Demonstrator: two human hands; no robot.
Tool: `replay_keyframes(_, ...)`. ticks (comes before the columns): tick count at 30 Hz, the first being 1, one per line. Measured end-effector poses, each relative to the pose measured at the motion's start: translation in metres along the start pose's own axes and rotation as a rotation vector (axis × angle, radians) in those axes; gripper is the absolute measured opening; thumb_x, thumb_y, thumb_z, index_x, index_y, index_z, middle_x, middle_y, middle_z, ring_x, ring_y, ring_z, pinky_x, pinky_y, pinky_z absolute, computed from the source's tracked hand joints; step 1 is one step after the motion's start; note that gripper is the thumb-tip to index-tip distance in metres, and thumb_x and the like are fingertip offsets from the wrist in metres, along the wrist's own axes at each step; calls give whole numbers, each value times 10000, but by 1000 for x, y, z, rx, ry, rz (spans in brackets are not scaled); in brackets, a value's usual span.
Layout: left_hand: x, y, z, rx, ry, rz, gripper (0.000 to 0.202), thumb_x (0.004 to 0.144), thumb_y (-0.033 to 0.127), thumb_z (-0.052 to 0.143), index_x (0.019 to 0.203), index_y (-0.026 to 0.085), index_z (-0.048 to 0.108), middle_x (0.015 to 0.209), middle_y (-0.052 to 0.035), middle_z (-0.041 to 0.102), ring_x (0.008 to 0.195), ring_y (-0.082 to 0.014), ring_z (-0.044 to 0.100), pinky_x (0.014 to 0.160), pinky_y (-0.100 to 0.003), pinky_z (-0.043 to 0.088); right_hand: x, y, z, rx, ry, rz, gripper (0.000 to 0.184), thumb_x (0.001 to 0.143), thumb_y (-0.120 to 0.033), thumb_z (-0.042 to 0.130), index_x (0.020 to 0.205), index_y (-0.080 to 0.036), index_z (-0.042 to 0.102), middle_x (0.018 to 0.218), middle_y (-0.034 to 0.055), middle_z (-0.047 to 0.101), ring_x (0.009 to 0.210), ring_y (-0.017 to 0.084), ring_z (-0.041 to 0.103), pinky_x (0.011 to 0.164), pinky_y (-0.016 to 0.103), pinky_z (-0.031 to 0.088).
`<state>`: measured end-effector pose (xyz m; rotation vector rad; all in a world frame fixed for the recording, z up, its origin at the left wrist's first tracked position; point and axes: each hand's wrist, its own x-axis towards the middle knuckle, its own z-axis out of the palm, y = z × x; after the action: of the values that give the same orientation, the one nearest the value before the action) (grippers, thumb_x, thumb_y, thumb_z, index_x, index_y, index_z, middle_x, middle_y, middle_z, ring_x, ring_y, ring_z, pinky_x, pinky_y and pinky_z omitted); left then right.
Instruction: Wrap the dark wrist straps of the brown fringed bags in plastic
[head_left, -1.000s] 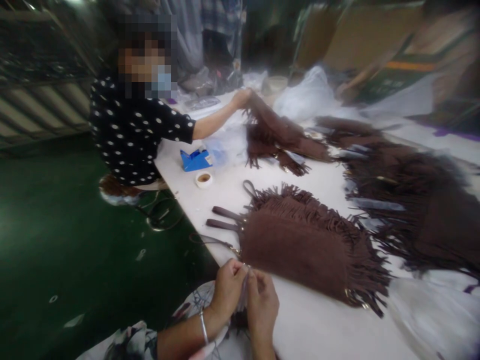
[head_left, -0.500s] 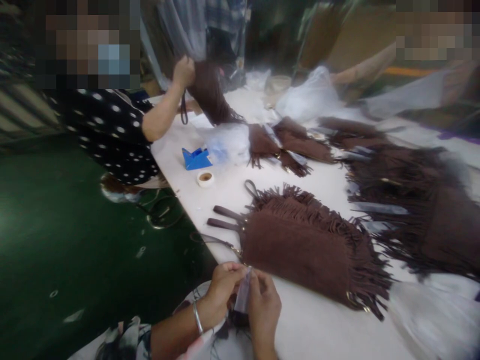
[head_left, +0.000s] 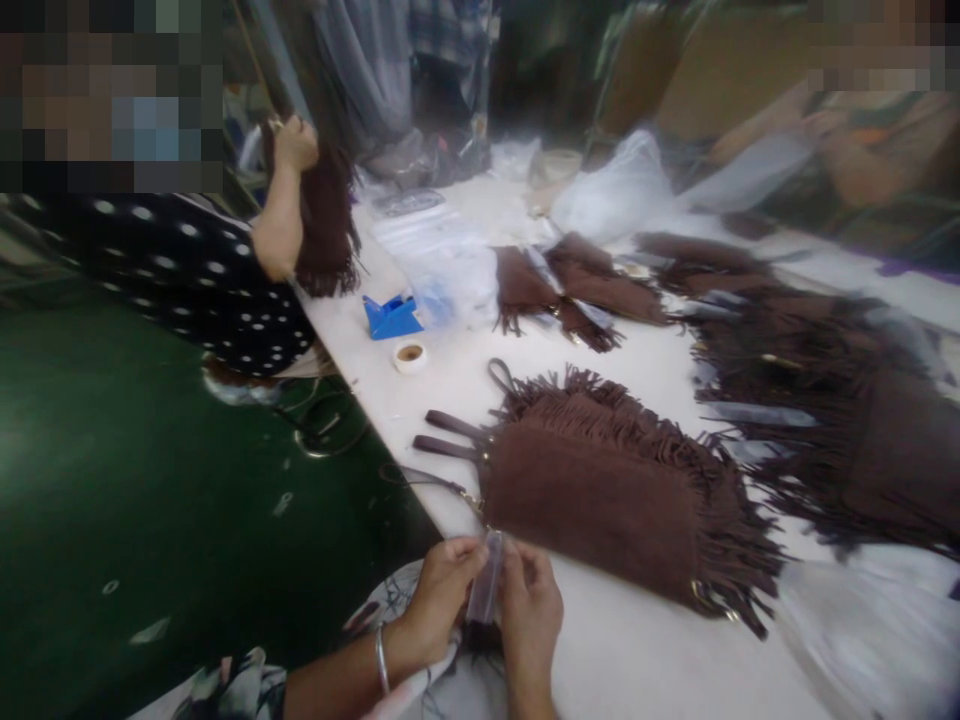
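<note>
A narrow clear plastic sleeve (head_left: 484,582) is pinched between my two hands at the table's near edge. My left hand (head_left: 444,592) grips its left side with thumb and fingertips. On the other side my right hand (head_left: 531,605) has its fingers closed on it too. Dark strands (head_left: 482,636) show below the sleeve's lower end; whether they run inside it I cannot tell. Just beyond my fingers lies a brown fringed suede clutch bag (head_left: 592,500), flat on the table, with wrist straps (head_left: 450,445) and small metal clasps at its left end.
Across the white table (head_left: 615,660) lie a blue tape dispenser (head_left: 393,318), a tape roll (head_left: 410,359), plastic bags (head_left: 450,270) and a heap of brown fringed bags (head_left: 847,400). A co-worker in a dotted top (head_left: 202,260) holds a fringed bag (head_left: 326,220); another person handles clear plastic (head_left: 750,178).
My hands stay almost in place, with the left shifted slightly down and left. The co-worker's fringed bag has moved left, off the plastic bags. The other person's hands and plastic have shifted left.
</note>
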<state>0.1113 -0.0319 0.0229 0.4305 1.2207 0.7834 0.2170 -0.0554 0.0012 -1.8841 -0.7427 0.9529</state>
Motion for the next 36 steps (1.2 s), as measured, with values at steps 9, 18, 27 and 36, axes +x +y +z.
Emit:
replay_keyframes(9, 5, 2, 8, 1, 57, 33, 425, 621, 453, 817, 826, 110, 674, 738, -73, 665, 645, -175, 619, 583, -254, 457, -1, -5, 1, 41, 20, -4, 394, 806, -562, 564, 861, -183, 659, 814, 59, 723, 725, 216, 660, 668, 278, 478)
replay_keyframes(18, 14, -7, 16, 52, 180, 137, 291, 656, 390, 748, 742, 145, 617, 651, -29, 618, 574, -155, 576, 545, -251, 427, -5, -4, 0, 37, -40, -47, 391, 835, -551, 539, 911, -184, 651, 843, 45, 710, 739, 203, 647, 674, 272, 473)
replay_keyframes(27, 27, -18, 16, 306, 207, 450, 96, 760, 243, 603, 707, 185, 546, 634, 22, 557, 628, -136, 533, 615, -228, 419, -5, 0, 4, -140, -28, -211, 338, 874, -470, 471, 947, -196, 657, 946, 76, 706, 866, 232, 638, 792, 311, 445)
replay_keyframes(36, 9, -13, 10, 666, 99, 575, 232, 924, 329, 453, 795, 199, 596, 732, 2, 619, 703, -161, 576, 679, -245, 413, -6, 0, -9, -25, -151, -149, 372, 873, -476, 473, 986, -185, 675, 940, 75, 724, 811, 219, 664, 741, 289, 482)
